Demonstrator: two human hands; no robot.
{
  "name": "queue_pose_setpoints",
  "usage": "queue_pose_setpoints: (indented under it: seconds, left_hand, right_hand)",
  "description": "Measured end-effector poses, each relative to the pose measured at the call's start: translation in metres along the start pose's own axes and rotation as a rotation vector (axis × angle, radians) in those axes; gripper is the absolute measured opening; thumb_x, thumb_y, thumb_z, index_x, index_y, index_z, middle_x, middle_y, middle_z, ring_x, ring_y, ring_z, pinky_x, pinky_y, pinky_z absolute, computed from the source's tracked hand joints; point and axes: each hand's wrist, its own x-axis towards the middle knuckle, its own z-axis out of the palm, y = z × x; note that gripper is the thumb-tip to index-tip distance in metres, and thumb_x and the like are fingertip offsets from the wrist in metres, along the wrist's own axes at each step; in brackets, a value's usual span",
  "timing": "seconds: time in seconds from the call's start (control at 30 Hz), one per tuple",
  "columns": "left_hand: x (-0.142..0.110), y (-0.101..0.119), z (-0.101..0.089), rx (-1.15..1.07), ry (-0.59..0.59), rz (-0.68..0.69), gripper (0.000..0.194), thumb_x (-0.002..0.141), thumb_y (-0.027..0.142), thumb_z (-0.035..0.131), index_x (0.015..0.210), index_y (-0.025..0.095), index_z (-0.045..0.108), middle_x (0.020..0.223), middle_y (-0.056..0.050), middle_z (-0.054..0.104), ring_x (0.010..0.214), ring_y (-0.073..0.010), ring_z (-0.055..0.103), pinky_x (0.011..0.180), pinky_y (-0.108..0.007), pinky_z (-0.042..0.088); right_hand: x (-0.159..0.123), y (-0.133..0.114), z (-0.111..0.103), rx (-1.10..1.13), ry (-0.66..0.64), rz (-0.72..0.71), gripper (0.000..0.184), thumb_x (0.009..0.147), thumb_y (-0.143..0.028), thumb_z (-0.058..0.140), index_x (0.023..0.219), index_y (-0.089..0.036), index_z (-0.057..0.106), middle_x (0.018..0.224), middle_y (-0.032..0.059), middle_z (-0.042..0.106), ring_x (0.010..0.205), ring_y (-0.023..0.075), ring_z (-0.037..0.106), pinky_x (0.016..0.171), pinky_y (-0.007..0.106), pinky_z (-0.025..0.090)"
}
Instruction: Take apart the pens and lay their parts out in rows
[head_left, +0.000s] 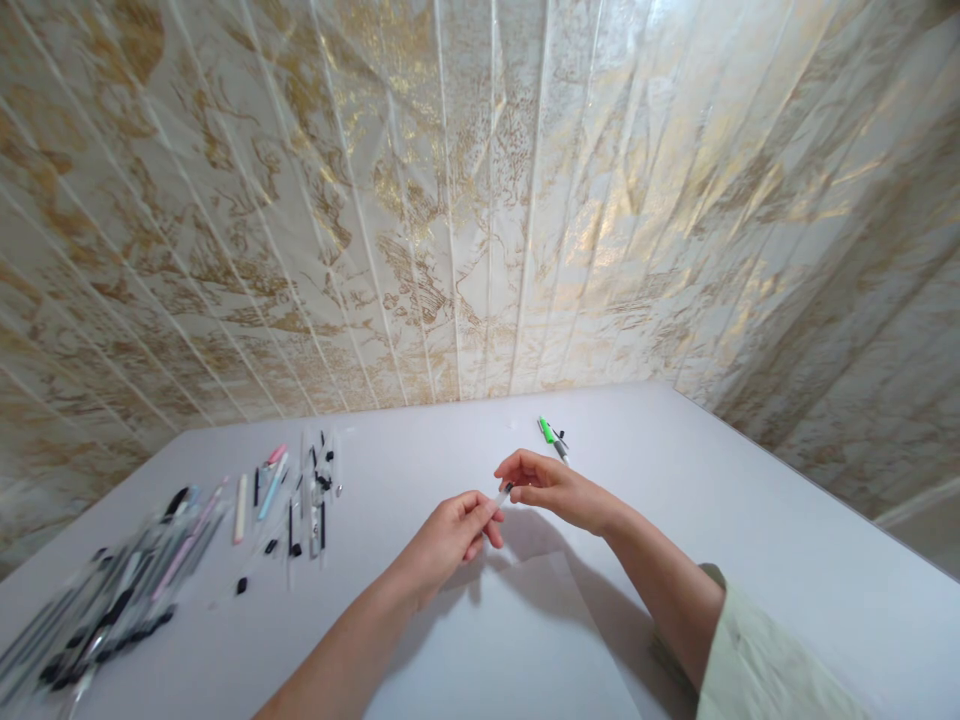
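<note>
A slim pen (pixel 503 494) with a whitish, see-through barrel and a black end is held above the table in front of me. My left hand (pixel 459 527) is closed around its lower part, hiding most of the barrel. The curved thumb and fingers of my right hand (pixel 551 485) close about the black end. Beneath my hands lies a sheet of white paper (pixel 510 640). Just beyond my right hand, a pen with a bright green cap (pixel 547 430) and a grey grip rests on the table beside small black parts (pixel 562 436).
Many pens (pixel 127 590) lie heaped at the left of the white table (pixel 750 520), blurred. Nearer the middle are loose pen parts (pixel 315 490), a blue barrel (pixel 272 490), a cream barrel (pixel 240 508) and a pink cap (pixel 277 454). A gold-patterned curtain (pixel 465 230) hangs behind.
</note>
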Motion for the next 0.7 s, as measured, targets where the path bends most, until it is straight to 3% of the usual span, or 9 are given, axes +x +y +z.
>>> queue_pose_setpoints:
  seconds: [0.17, 0.37, 0.47, 0.6, 0.7]
  left_hand:
    - [0.001, -0.002, 0.001, 0.045, 0.032, -0.026, 0.043, 0.079, 0.057, 0.051, 0.084, 0.015, 0.057, 0.070, -0.002, 0.062, 0.045, -0.0062, 0.033, 0.047, -0.022, 0.022]
    - [0.003, -0.004, 0.000, 0.037, 0.045, -0.032, 0.043, 0.078, 0.057, 0.051, 0.085, 0.015, 0.057, 0.071, -0.002, 0.063, 0.045, -0.0061, 0.034, 0.047, -0.022, 0.022]
    - [0.005, -0.010, -0.001, 0.020, 0.052, -0.032, 0.043, 0.079, 0.056, 0.051, 0.086, 0.015, 0.057, 0.072, -0.003, 0.063, 0.044, -0.0055, 0.034, 0.046, -0.021, 0.022]
    - [0.009, -0.021, -0.003, -0.015, 0.062, -0.031, 0.044, 0.079, 0.057, 0.050, 0.087, 0.015, 0.057, 0.074, -0.003, 0.063, 0.044, -0.0048, 0.034, 0.046, -0.021, 0.022]
    - [0.013, -0.026, -0.003, -0.015, 0.085, -0.049, 0.046, 0.078, 0.059, 0.051, 0.086, 0.014, 0.056, 0.072, -0.003, 0.062, 0.044, -0.0047, 0.034, 0.045, -0.021, 0.023]
  right_hand:
    - [0.002, 0.003, 0.002, -0.122, 0.081, 0.073, 0.025, 0.081, -0.040, 0.060, 0.072, -0.017, 0.054, 0.062, -0.0020, 0.054, 0.062, 0.0120, 0.050, 0.061, 0.026, 0.037]
    - [0.004, 0.006, -0.002, 0.031, 0.064, 0.030, 0.018, 0.076, -0.032, 0.064, 0.083, -0.018, 0.056, 0.072, -0.0007, 0.059, 0.069, 0.0127, 0.054, 0.069, 0.028, 0.041]
    - [0.008, 0.017, -0.004, -0.024, 0.154, 0.003, 0.013, 0.076, -0.027, 0.061, 0.083, -0.019, 0.054, 0.075, -0.0009, 0.058, 0.069, 0.0129, 0.054, 0.068, 0.028, 0.042]
    - [0.012, 0.038, -0.005, -0.323, 0.353, -0.011, 0.007, 0.076, -0.020, 0.054, 0.080, -0.021, 0.049, 0.072, -0.0023, 0.055, 0.068, 0.0139, 0.052, 0.065, 0.027, 0.041]
    - [0.015, 0.045, -0.009, -0.642, 0.447, 0.058, 0.005, 0.079, -0.018, 0.050, 0.082, -0.021, 0.049, 0.075, -0.0008, 0.058, 0.070, 0.0152, 0.054, 0.064, 0.027, 0.038]
